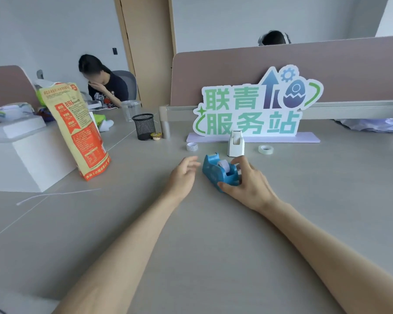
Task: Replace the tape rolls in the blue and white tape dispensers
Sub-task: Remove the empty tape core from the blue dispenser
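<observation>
A blue tape dispenser (pixel 214 172) lies on the grey desk with a white tape roll (pixel 224 164) seated in it. My right hand (pixel 247 180) wraps its near end, thumb at the front corner and fingers over the far side. My left hand (pixel 184 173) hovers just left of it, fingers spread, holding nothing. Behind stands a white tape dispenser (pixel 236 143), upright. One loose tape roll (pixel 192 146) lies to its left, and another loose roll (pixel 266 149) to its right.
A cut-out sign (pixel 252 109) on a lilac base stands against the desk divider. A black mesh pen cup (pixel 143 126), a clear jar (pixel 131 109) and an orange bag (pixel 77 130) sit left. A seated person (pixel 104 85) is beyond; another head shows behind the divider.
</observation>
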### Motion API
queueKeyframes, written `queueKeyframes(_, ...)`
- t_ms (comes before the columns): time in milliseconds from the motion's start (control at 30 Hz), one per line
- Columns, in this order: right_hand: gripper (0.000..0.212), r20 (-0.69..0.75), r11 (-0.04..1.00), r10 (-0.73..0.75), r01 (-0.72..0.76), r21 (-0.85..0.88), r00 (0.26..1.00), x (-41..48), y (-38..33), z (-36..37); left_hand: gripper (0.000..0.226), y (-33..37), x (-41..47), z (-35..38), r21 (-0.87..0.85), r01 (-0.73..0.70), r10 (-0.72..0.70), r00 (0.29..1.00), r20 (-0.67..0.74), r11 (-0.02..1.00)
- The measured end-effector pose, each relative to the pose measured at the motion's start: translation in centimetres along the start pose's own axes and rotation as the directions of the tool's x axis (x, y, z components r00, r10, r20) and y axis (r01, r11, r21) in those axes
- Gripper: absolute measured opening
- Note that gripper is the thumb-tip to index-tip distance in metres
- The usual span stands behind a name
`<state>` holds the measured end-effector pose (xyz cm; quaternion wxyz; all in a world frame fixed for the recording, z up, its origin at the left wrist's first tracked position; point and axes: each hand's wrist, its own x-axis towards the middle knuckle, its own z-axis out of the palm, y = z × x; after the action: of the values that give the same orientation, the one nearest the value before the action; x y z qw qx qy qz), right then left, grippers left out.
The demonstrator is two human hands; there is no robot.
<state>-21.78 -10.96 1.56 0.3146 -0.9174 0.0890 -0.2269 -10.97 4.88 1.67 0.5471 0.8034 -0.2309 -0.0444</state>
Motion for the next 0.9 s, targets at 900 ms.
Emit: queueKeyframes(900, 0.043, -0.026, 0.957, -0.188, 0.177, -0.229, 0.982, 1.7, 1.9, 0.5, 0.037, 0.0, 2.0, -0.5, -0.245, 0.063, -0.041, 0.995, 0.094, 0.968)
